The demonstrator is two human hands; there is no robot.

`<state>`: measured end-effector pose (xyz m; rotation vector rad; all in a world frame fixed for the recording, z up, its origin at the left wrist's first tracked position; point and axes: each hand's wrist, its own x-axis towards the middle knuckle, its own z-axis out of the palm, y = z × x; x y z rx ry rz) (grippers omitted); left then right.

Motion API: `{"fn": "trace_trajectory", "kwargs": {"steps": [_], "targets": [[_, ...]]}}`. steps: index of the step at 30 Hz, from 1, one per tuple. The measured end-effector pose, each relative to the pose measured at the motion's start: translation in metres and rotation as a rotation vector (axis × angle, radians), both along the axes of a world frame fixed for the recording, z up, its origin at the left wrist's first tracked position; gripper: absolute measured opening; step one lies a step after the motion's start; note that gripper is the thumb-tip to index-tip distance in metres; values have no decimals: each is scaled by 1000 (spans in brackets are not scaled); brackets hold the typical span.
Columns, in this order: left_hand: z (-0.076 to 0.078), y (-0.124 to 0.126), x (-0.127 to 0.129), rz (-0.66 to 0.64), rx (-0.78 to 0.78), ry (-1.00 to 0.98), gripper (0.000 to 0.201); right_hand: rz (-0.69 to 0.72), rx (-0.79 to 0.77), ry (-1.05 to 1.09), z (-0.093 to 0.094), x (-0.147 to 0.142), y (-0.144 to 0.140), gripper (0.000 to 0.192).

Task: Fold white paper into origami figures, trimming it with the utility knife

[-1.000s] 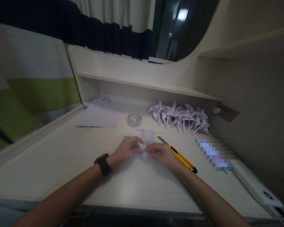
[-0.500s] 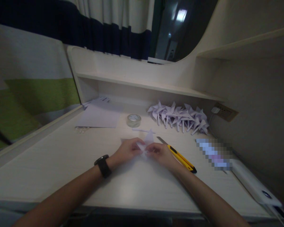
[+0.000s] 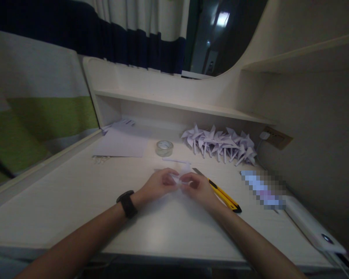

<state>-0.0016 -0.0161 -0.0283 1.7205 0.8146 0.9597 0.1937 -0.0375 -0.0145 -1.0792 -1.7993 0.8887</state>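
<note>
We pinch a small white paper piece (image 3: 178, 179) with both the left hand (image 3: 158, 185) and right hand (image 3: 198, 188), just above the table (image 3: 75, 193); its folding looks unfinished, while many finished pinwheels (image 3: 221, 145) lie behind.

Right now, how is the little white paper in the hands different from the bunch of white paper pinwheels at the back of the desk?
The small white folded paper is one piece, pinched between left hand and right hand. The white paper pinwheels are many, lying untouched in a row, with stick handles. Both are white paper.
</note>
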Motion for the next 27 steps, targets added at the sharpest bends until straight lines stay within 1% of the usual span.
{"fn": "trace_trajectory", "kwargs": {"steps": [4, 7, 9, 13, 17, 21, 23, 25, 26, 27], "targets": [[-2, 2, 0, -8, 12, -6, 42, 33, -31, 58, -1, -3, -1, 26], [-6, 3, -1, -47, -14, -61, 46, 62, -51, 86, -3, -2, 1, 27], [-6, 3, -1, -58, -29, -58, 47, 67, -54, 99, -4, -2, 1, 28], [-2, -1, 0, -47, -55, -9, 48, 61, -66, 122, -4, -3, 1, 29], [2, -3, 0, -4, -55, -12, 50, 73, -113, 135, -4, -3, 1, 30], [4, -3, 0, -13, -66, -38, 58, 84, -173, 169, -4, -1, 2, 28], [9, -4, -1, -24, -92, -57, 63, 71, -215, 210, -4, 0, 3, 29], [16, -5, -3, 20, -83, -57, 62, 53, -279, 269, -5, 2, 6, 32], [20, -5, -5, 84, -56, -55, 57, 41, -311, 309, -5, 3, 7, 33], [24, -5, -8, 175, -11, -53, 51, 27, -336, 355, -5, 4, 9, 34]]}}
